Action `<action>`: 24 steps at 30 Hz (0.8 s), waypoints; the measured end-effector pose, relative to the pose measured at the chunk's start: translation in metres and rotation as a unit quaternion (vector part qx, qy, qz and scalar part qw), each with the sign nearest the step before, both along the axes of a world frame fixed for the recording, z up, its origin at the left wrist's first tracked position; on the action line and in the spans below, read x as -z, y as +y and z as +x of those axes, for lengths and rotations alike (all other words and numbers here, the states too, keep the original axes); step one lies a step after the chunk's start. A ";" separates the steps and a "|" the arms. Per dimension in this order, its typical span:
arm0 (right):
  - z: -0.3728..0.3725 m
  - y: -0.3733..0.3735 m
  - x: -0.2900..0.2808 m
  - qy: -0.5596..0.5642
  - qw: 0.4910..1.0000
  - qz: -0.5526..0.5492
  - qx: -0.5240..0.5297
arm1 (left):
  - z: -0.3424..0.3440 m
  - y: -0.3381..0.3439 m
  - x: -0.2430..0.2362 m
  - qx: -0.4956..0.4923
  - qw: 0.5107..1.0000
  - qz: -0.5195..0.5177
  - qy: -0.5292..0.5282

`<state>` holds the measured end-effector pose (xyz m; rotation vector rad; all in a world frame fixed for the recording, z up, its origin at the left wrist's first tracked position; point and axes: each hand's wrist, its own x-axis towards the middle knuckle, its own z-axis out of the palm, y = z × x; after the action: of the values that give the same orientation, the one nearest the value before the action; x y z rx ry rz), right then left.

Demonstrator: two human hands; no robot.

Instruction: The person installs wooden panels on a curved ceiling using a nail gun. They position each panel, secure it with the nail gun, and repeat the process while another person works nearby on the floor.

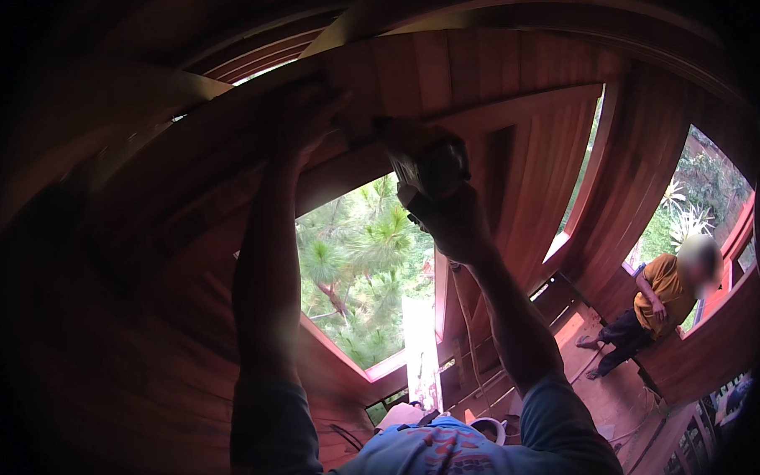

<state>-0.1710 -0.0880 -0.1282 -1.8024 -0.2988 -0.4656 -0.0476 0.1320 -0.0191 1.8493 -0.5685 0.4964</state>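
Note:
Both my arms reach up toward dark wooden boards overhead. My left hand (305, 127) lies against a board (352, 167) above the window opening, with its fingers stretched out in the shade. My right hand (455, 222) is closed around the grip of a dark power tool (432, 160). The tool's front end points up and left at the wood, close to my left hand. Deep shadow hides its exact kind and whether its tip touches the wood. A cord or hose (466, 318) hangs down below my right hand.
A window opening (356, 272) shows green trees beyond. At the right, another person in an orange-yellow shirt (662, 290) stands on the wooden floor (624, 388) beside a second opening (688, 185). Plank walls (528, 165) curve around, and a pale upright post (421, 345) stands near the window.

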 end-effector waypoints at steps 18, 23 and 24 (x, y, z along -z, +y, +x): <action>0.003 0.004 -0.003 -0.087 0.996 0.030 -0.003 | -0.001 -0.011 -0.005 -0.061 0.997 0.038 -0.032; 0.002 0.003 0.000 -0.116 0.992 0.042 -0.013 | -0.020 -0.018 -0.007 -0.034 0.999 0.008 -0.017; -0.002 0.004 -0.004 -0.091 0.995 0.030 -0.012 | -0.021 -0.016 -0.007 -0.039 0.999 0.008 -0.021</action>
<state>-0.1729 -0.0840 -0.1244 -1.6988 -0.4279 -0.6162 -0.0688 0.1158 -0.0119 1.8848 -0.5305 0.5849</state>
